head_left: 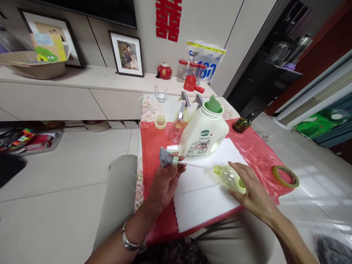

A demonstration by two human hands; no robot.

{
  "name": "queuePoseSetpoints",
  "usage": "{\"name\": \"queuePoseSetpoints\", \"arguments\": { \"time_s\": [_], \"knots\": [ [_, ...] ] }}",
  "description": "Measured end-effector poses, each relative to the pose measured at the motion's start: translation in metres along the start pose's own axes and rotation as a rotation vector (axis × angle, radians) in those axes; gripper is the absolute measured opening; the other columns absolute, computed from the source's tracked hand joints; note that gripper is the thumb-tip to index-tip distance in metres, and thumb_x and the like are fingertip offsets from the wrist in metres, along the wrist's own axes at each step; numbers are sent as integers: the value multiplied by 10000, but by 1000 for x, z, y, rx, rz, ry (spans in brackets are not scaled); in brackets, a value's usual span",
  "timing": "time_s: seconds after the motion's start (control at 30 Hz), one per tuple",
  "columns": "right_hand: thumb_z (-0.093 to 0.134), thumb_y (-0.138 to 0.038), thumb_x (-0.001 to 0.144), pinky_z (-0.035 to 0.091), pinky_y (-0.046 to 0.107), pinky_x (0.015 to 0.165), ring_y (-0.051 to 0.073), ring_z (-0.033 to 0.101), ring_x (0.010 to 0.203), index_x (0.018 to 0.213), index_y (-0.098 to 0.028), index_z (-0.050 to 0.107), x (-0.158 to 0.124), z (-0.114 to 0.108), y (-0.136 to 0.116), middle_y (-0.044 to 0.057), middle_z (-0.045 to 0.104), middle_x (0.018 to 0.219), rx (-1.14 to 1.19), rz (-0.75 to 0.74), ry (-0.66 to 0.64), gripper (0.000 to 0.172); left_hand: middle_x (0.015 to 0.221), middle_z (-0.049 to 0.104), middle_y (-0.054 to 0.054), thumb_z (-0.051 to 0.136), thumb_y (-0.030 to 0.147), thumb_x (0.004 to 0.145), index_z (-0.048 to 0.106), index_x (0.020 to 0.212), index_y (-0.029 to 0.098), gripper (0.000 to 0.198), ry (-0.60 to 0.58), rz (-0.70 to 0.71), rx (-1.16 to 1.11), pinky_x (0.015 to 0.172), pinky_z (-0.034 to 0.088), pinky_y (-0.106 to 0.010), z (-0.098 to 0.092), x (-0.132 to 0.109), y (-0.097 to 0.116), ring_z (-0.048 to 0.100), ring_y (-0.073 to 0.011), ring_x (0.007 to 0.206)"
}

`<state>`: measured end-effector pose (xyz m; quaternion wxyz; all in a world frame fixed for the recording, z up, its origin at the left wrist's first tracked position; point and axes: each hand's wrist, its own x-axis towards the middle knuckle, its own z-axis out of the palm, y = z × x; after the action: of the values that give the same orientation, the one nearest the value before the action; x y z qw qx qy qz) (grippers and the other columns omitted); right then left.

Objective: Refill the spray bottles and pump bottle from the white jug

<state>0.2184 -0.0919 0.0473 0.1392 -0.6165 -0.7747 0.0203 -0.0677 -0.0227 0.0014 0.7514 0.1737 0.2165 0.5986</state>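
Observation:
My left hand [169, 179] holds a grey spray head [165, 157] by its pale green collar, with its thin tube pointing right. A yellowish clear bottle [229, 177] lies tilted over the white sheet [198, 205], its open neck toward the tube. Around its far end, my right hand [251, 189] has thumb and fingers spread; whether they touch it is hard to tell. Behind stands a large white detergent jug [205, 130] with a green spout. A pink clear spray bottle [176, 130] is left of the jug, with more grey spray heads behind.
A cream cap [160, 122] and a glass cup [161, 94] sit at the table's back left. On the red covering [154, 161], a tape roll [285, 176] lies at the right edge and a dark bottle [241, 125] at the back right. A cabinet [82, 82] runs behind.

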Motion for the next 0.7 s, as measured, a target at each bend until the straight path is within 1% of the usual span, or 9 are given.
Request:
{"name": "queuePoseSetpoints", "arguments": {
  "time_s": [0.13, 0.27, 0.4, 0.47, 0.6, 0.7],
  "knots": [
    [605, -270, 871, 516, 514, 1025, 298, 454, 1308, 1554, -341, 247, -2, 10, -10, 104, 417, 1418, 38, -13, -1, 775, 1021, 767, -16, 902, 268, 693, 723, 1066, 216, 417, -9, -13, 10, 812, 550, -259, 1, -3, -2, 706, -129, 838],
    [605, -235, 858, 498, 519, 1050, 298, 420, 1323, 1564, -336, 228, 0, 12, -16, 103, 394, 1437, 67, -34, -15, 807, 1002, 770, -14, 894, 279, 706, 729, 1057, 212, 393, 4, -1, 33, 797, 554, -249, -2, -3, -1, 708, -126, 832],
    [591, -237, 879, 486, 528, 1064, 291, 405, 1328, 1570, -325, 225, 1, 13, -21, 103, 401, 1434, 90, -59, -11, 787, 995, 768, -15, 908, 288, 683, 731, 1033, 202, 402, 14, 33, 68, 797, 547, -250, -4, 0, 4, 704, -121, 816],
    [587, -241, 885, 481, 528, 1072, 288, 400, 1337, 1570, -325, 222, 3, 14, -26, 103, 401, 1439, 111, -67, -17, 781, 994, 763, -19, 905, 287, 686, 728, 1037, 201, 402, 5, 28, 98, 803, 541, -264, -4, 0, 4, 697, -123, 806],
    [598, -251, 865, 492, 516, 1065, 298, 401, 1353, 1573, -330, 230, 7, 14, -46, 107, 377, 1453, 156, -74, -42, 802, 1010, 749, -30, 899, 280, 690, 737, 1042, 197, 396, -26, -18, 154, 797, 514, -278, -3, -7, -5, 671, -129, 806],
    [612, -275, 850, 526, 488, 1026, 298, 431, 1334, 1572, -324, 243, 11, 14, -63, 116, 352, 1453, 194, -76, -43, 812, 1041, 736, -34, 898, 283, 691, 743, 1050, 204, 399, -45, -43, 168, 865, 486, -296, -3, -13, -14, 652, -159, 933]
  ]
}}
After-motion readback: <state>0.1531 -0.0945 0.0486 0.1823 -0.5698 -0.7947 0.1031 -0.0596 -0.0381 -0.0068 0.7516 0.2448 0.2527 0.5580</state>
